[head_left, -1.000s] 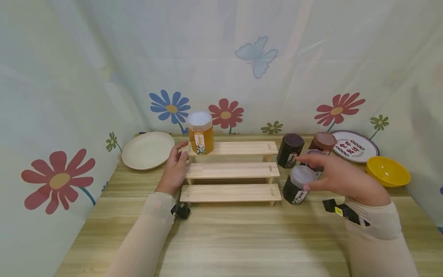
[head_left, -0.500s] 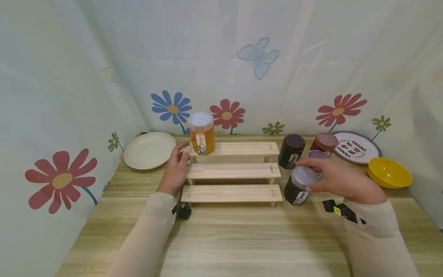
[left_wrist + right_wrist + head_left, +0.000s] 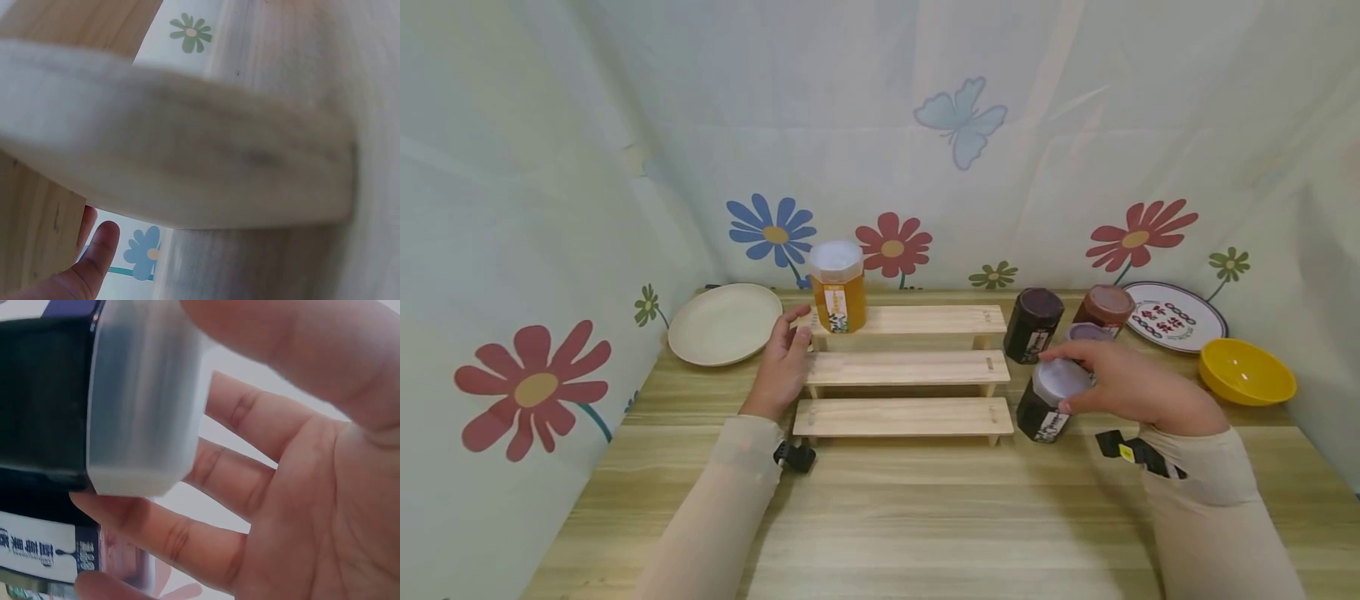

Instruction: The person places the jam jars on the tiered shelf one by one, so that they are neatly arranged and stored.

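Note:
My right hand point(image 3: 1138, 390) is at a dark jar point(image 3: 1037, 414) with a frosted white lid point(image 3: 147, 400), standing right of a three-step wooden rack point(image 3: 910, 367). Its fingers curve round the lid's far side, and the thumb lies at its near side. My left hand point(image 3: 782, 372) rests at the rack's left end, fingertips by the top step and thumb beside it. In the left wrist view, a blurred wooden piece point(image 3: 187, 150) fills the middle, with the thumb point(image 3: 100, 253) below. An amber jar point(image 3: 839, 300) with a white lid stands on the top step's left end.
Behind the held jar stand a dark-lidded jar point(image 3: 1033, 325), a red-lidded jar point(image 3: 1105, 308) and a purple-lidded jar point(image 3: 1088, 332). A patterned plate point(image 3: 1176, 317) and yellow bowl point(image 3: 1247, 372) are farther right. A cream plate point(image 3: 725, 325) lies back left.
My right hand has moved slightly left, its fingers and thumb closing in round the white-lidded dark jar. The left hand stays at the rack's end.

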The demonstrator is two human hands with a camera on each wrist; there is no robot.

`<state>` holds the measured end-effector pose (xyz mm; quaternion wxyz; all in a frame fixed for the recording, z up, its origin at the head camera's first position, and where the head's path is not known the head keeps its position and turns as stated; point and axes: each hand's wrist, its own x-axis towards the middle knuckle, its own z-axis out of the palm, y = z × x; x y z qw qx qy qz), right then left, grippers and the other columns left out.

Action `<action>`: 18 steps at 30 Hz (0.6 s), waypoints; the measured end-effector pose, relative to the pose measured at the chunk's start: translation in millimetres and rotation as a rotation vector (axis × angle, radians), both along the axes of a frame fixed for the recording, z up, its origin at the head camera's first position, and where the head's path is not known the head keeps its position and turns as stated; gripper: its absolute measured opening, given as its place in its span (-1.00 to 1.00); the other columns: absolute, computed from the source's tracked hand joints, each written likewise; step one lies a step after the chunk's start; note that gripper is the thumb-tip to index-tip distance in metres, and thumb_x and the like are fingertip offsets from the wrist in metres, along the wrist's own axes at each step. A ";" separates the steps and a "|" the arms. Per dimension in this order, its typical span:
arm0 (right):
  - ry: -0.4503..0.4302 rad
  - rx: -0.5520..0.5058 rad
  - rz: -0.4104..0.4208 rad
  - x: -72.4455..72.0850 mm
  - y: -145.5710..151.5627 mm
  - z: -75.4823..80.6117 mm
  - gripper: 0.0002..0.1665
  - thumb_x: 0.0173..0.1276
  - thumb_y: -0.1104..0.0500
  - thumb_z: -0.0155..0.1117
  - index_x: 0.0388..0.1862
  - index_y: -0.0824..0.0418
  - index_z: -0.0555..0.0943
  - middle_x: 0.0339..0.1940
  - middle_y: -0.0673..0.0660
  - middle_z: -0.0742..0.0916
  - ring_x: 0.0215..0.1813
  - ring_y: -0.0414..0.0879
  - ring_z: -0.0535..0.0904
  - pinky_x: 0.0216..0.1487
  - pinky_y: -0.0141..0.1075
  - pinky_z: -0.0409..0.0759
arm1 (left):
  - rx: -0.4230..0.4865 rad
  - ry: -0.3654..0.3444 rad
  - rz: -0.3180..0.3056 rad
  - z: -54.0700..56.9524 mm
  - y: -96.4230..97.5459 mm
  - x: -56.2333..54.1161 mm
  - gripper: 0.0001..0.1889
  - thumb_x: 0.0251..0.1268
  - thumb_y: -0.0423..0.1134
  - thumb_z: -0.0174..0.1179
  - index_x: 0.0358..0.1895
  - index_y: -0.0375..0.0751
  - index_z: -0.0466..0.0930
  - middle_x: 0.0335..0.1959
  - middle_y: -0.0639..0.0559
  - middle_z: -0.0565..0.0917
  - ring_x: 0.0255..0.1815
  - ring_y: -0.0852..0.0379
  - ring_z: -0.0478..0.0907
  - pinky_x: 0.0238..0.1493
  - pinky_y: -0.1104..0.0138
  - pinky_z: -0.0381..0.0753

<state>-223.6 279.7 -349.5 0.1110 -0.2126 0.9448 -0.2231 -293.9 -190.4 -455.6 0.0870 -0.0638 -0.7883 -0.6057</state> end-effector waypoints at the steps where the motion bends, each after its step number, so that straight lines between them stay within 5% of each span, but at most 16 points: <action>1: -0.008 0.005 -0.009 0.0 0.0 0.2 -0.17 0.19 0.03 0.69 0.41 0.16 0.58 0.21 0.27 0.67 0.00 0.06 0.58 -0.07 -0.12 0.64 | 0.000 -0.001 -0.001 0.0 -0.2 -0.1 -0.55 0.78 -0.07 -0.14 0.57 0.00 0.26 0.57 -0.12 0.34 0.45 -0.15 0.38 0.47 -0.09 0.34; 18: -0.069 0.086 -0.080 -1.2 0.6 0.5 0.05 0.10 -0.07 0.74 0.54 0.12 0.47 0.37 0.40 0.56 0.08 0.16 0.58 0.01 0.05 0.68 | 0.026 0.011 -0.028 -2.5 -1.8 -1.8 -0.54 0.78 -0.12 -0.15 0.58 -0.05 0.23 0.54 -0.18 0.35 0.44 -0.13 0.39 0.46 -0.08 0.34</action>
